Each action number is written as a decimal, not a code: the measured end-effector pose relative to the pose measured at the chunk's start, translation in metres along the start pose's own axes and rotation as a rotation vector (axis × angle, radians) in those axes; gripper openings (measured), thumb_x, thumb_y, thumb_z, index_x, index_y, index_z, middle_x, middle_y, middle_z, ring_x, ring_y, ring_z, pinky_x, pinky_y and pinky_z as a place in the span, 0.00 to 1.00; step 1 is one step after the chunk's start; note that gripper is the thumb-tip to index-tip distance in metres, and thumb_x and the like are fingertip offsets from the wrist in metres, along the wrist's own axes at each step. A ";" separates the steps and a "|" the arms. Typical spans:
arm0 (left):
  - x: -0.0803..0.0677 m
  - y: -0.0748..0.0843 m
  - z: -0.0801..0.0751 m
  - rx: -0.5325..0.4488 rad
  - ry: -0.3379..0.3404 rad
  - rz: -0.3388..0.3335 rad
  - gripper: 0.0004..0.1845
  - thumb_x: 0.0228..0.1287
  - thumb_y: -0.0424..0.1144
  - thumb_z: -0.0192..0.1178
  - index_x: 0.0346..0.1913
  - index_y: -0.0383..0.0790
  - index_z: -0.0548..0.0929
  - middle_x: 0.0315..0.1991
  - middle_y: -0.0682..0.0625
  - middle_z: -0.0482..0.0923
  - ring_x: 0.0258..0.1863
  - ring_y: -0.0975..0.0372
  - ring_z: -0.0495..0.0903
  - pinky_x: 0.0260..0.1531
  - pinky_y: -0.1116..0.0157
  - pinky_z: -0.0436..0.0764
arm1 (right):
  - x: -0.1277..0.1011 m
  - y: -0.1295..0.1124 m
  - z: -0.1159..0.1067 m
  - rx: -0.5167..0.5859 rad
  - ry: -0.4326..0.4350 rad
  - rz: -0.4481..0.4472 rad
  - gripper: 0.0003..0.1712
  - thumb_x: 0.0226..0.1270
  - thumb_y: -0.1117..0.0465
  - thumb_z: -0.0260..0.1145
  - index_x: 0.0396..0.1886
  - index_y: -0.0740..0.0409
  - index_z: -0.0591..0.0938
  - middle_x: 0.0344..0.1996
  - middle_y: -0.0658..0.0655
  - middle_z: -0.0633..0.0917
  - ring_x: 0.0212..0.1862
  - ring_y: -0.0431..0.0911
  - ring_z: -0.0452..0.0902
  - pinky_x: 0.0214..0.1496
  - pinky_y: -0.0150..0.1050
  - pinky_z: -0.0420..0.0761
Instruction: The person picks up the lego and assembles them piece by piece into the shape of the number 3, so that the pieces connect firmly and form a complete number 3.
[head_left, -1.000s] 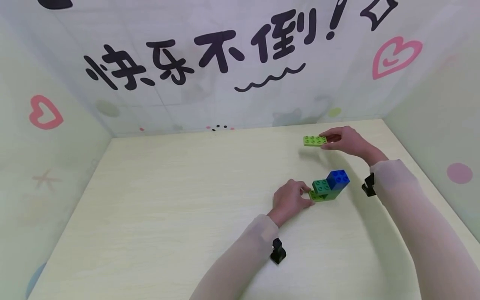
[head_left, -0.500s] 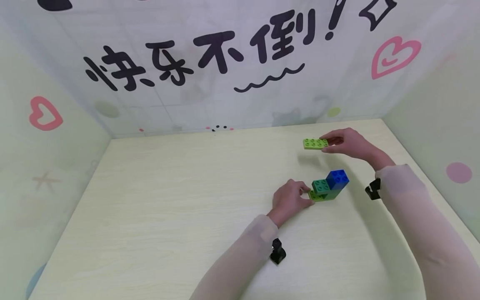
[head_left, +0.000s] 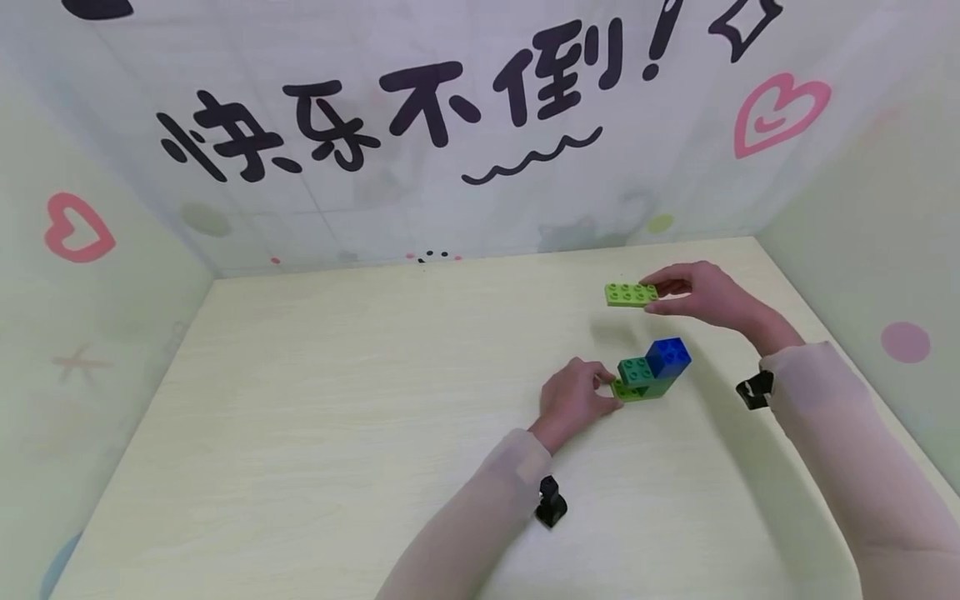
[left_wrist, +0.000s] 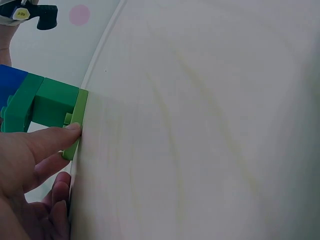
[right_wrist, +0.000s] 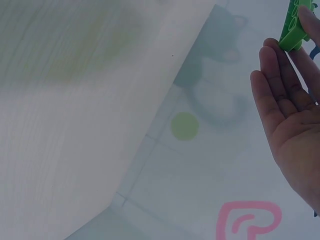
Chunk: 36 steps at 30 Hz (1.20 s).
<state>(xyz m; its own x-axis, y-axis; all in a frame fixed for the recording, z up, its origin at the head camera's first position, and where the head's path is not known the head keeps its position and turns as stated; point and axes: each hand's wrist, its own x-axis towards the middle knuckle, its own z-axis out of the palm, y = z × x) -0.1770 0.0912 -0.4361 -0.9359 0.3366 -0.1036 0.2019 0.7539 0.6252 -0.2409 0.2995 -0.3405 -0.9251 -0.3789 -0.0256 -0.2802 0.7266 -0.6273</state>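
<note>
The left hand (head_left: pixel 576 398) rested on the tabletop (head_left: pixel 337 417) toward its right edge, fingers curled and a fingertip (left_wrist: pixel 70 129) pinching the light green base of the block stack (head_left: pixel 647 373). The stack stood on the table: a dark green brick on the base, with a blue brick (head_left: pixel 668 355) raised at its right end. Farther back, near the far right corner, the right hand (head_left: pixel 701 293) held a light green plate (head_left: pixel 631 294) level in the air, pinched by its right end between thumb and fingers, above and beyond the stack.
</note>
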 end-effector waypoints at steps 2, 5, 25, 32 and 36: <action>0.000 -0.001 0.000 0.002 0.000 0.001 0.18 0.47 0.49 0.70 0.44 0.53 0.84 0.28 0.59 0.69 0.27 0.69 0.67 0.22 0.73 0.65 | -0.003 0.000 0.000 -0.011 0.003 -0.012 0.27 0.58 0.55 0.68 0.53 0.66 0.77 0.46 0.64 0.79 0.46 0.54 0.76 0.46 0.37 0.76; 0.000 -0.001 0.000 0.006 -0.002 0.002 0.18 0.47 0.49 0.70 0.44 0.53 0.85 0.28 0.59 0.69 0.27 0.69 0.67 0.22 0.73 0.65 | -0.008 -0.001 0.000 -0.023 0.016 -0.010 0.26 0.57 0.55 0.68 0.53 0.65 0.77 0.45 0.62 0.80 0.44 0.52 0.76 0.42 0.27 0.73; 0.000 -0.001 0.002 -0.012 0.014 0.013 0.18 0.47 0.49 0.70 0.44 0.52 0.84 0.28 0.59 0.69 0.27 0.69 0.67 0.22 0.72 0.65 | -0.034 -0.006 -0.001 -0.038 0.014 -0.027 0.26 0.55 0.53 0.69 0.51 0.62 0.79 0.43 0.58 0.81 0.44 0.50 0.76 0.42 0.29 0.74; 0.000 -0.001 0.002 -0.023 0.012 0.010 0.18 0.47 0.49 0.70 0.44 0.51 0.84 0.29 0.59 0.70 0.27 0.69 0.67 0.22 0.72 0.65 | -0.042 -0.013 -0.002 -0.051 0.006 -0.037 0.25 0.55 0.55 0.69 0.51 0.62 0.79 0.44 0.58 0.80 0.45 0.52 0.77 0.43 0.30 0.74; 0.000 -0.001 0.003 -0.022 0.011 0.004 0.18 0.47 0.49 0.70 0.44 0.52 0.84 0.29 0.59 0.69 0.27 0.69 0.67 0.22 0.72 0.66 | -0.045 -0.017 -0.003 -0.055 -0.006 -0.034 0.25 0.56 0.54 0.69 0.51 0.61 0.79 0.45 0.58 0.80 0.45 0.51 0.76 0.42 0.30 0.74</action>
<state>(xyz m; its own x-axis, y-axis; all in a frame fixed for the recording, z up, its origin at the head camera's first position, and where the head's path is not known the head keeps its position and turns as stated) -0.1762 0.0916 -0.4389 -0.9384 0.3330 -0.0923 0.1993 0.7398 0.6426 -0.1951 0.3066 -0.3265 -0.9131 -0.4077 -0.0100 -0.3255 0.7434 -0.5842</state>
